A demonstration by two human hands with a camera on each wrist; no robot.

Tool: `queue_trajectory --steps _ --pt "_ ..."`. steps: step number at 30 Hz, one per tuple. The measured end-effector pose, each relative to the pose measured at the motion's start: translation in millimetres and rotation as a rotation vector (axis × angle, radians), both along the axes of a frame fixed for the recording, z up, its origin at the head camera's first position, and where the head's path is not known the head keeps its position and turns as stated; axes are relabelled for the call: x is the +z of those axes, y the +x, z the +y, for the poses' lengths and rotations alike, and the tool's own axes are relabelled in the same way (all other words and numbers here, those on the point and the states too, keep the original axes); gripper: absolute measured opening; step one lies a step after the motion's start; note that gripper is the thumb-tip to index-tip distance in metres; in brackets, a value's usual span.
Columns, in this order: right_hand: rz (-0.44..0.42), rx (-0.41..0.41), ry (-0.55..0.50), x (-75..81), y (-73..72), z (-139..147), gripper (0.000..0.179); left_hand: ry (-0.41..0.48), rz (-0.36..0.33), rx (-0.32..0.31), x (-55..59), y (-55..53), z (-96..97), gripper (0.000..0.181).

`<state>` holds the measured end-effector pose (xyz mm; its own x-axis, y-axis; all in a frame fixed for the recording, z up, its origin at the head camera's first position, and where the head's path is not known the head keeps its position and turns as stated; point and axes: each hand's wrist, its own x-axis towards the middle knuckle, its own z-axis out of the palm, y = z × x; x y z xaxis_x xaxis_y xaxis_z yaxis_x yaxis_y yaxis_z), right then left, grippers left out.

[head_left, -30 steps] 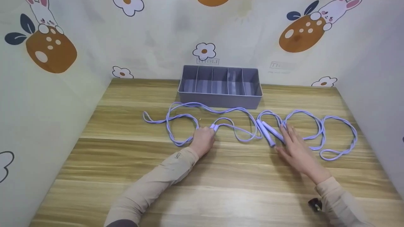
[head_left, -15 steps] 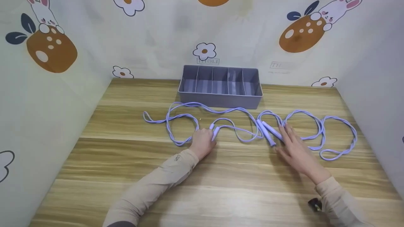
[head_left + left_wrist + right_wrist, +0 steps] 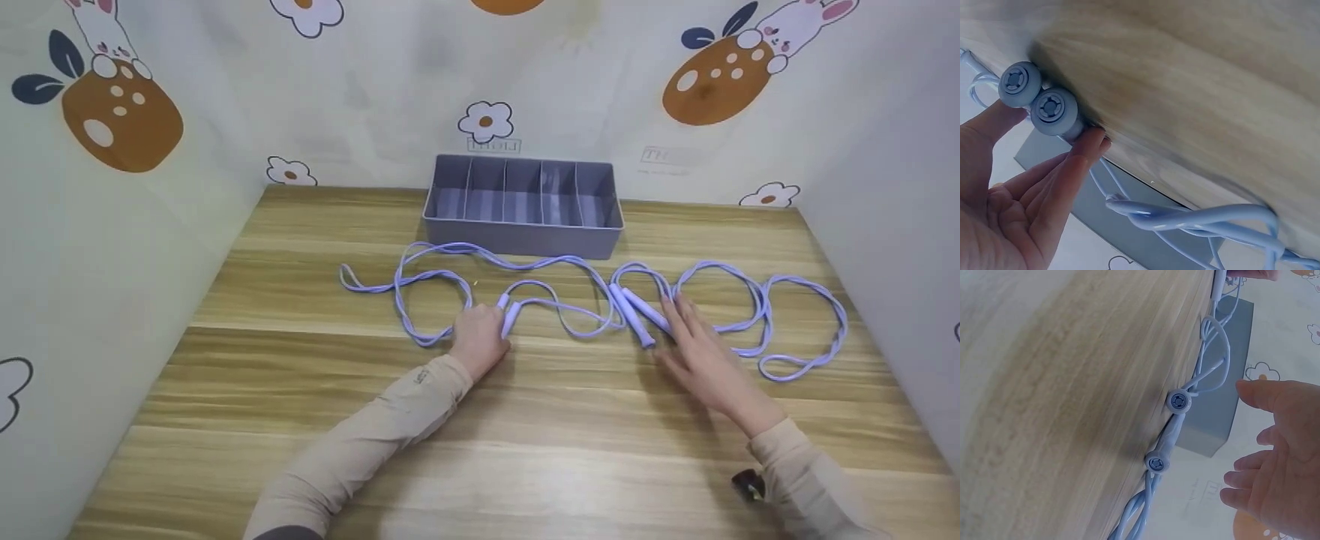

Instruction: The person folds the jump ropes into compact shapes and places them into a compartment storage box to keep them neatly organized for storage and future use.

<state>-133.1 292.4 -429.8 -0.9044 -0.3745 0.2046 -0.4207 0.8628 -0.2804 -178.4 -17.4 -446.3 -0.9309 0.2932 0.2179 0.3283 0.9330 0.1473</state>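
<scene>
Two lavender jump ropes lie on the wooden table in the head view. My left hand (image 3: 478,341) is at the handles (image 3: 511,319) of the left rope (image 3: 427,343). In the left wrist view, the two handle ends (image 3: 1053,109) sit side by side between thumb and fingertips, in a light pinch. My right hand (image 3: 705,360) lies with fingers extended beside the handles (image 3: 634,319) of the right rope (image 3: 844,322), its fingertips by the cord. The right wrist view shows this hand (image 3: 1283,450) holding nothing, its fingers apart from the handle ends (image 3: 1157,462).
Behind the ropes stands a grey box (image 3: 521,240) with several compartments, close to the back wall. A white patterned sheet (image 3: 390,97) covers the walls around the table (image 3: 525,450). A small black object (image 3: 748,486) is near the right sleeve.
The left hand has drawn slightly back and left. The left rope's handles, first held together, now stand apart at their far ends and show more of their length. The right hand stays still.
</scene>
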Motion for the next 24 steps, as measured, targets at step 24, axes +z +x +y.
queue_trajectory --steps 24 --pt "-0.002 0.002 0.017 -1.5 -5.0 -6 0.071 -0.186 0.162 0.047 -5.9 6.7 11.6 0.005"
